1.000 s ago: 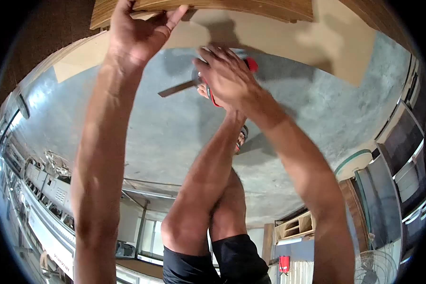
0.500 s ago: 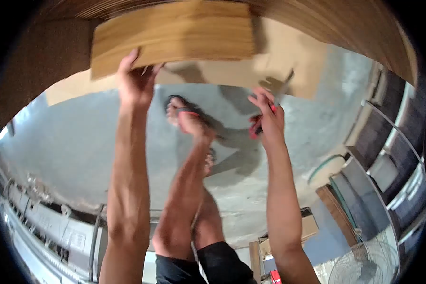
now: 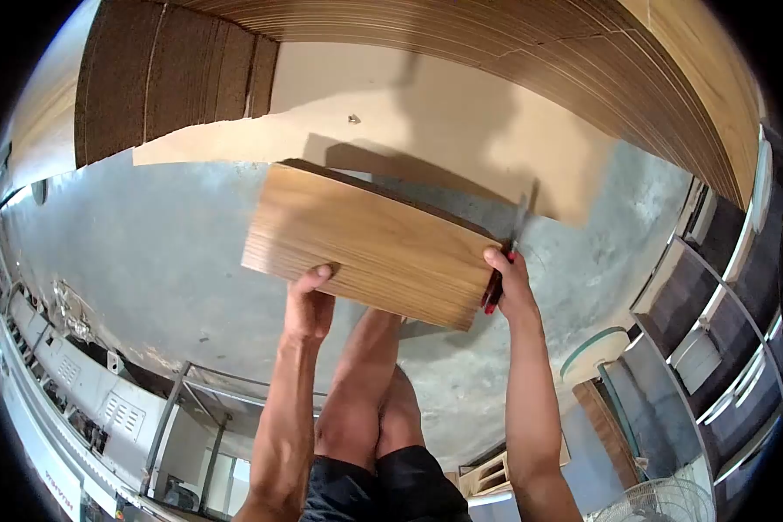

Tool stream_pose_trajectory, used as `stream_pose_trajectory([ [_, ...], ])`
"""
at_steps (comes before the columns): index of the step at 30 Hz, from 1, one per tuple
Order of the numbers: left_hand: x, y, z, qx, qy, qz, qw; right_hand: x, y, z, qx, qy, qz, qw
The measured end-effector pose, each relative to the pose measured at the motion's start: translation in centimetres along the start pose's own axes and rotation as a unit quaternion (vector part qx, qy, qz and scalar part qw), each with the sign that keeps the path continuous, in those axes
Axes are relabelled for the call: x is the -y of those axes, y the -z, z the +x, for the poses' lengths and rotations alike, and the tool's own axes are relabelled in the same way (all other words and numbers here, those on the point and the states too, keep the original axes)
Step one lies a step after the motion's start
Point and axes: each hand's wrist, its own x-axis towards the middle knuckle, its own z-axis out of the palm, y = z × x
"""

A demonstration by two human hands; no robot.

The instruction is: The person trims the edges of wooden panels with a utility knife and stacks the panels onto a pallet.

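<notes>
Over the grey floor (image 3: 191, 235), by the near edge of the beige sheet (image 3: 322, 78), a wood-grained board (image 3: 374, 248) is held aslant. The left hand (image 3: 311, 304) clamps its near long edge (fingers beneath hidden), while the right hand (image 3: 513, 283) grips its right end plus a red-handled blade (image 3: 518, 230).

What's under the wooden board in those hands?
Past the near edge of the wooden board, a leg and grey floor show. The left hand has its thumb on top; most of its fingers, and whatever lies directly below, are covered.
</notes>
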Motion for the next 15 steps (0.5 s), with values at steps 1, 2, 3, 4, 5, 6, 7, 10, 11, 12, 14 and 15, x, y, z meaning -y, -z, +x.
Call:
stream_pose_trajectory([
  [1,0.3,-0.8,-0.1,0.015,0.007,0.017,1.0,-0.9,0.8,-0.1,-0.019,0.022,0.029,0.999],
  [2,1.0,-1.4,0.3,0.038,0.025,0.022,0.999,-1.5,2.4,0.3,-0.027,0.003,0.056,0.998],
  [3,1.8,-1.9,1.0,0.058,0.041,0.027,0.997,-0.9,3.1,0.3,-0.034,-0.018,0.083,0.996],
  [4,3.1,-2.1,2.2,0.077,0.044,0.023,0.996,-0.1,4.1,0.2,-0.022,0.004,0.095,0.995],
  [5,4.0,-2.7,3.4,0.089,0.079,0.027,0.992,-0.1,5.7,1.1,0.012,0.027,0.1,0.995],
  [6,4.2,-5.1,3.9,0.093,0.106,0.0,0.99,0.1,7.3,2.0,0.004,0.037,0.098,0.995],
  [7,4.1,-7.5,4.4,0.11,0.153,-0.04,0.981,0.9,8.9,3.1,-0.004,0.049,0.095,0.994],
  [10,8.6,-10.2,10.1,0.134,0.16,0.0,0.978,5.1,11.8,5.1,-0.01,0.081,0.072,0.994],
  [11,9.4,-11.6,11.3,0.155,0.159,0.004,0.975,6.3,13.1,6.0,-0.045,0.084,0.092,0.991],
  [12,10.3,-13.2,12.3,0.175,0.158,0.009,0.972,7.7,14.3,6.9,-0.071,0.074,0.091,0.991],
  [14,11.3,-15.9,12.9,0.184,0.158,0.015,0.97,9.9,16.8,8.7,-0.078,0.103,0.11,0.986],
  [15,11.6,-17.4,12.6,0.172,0.161,0.017,0.972,11.5,17.2,8.4,-0.083,0.109,0.111,0.984],
])
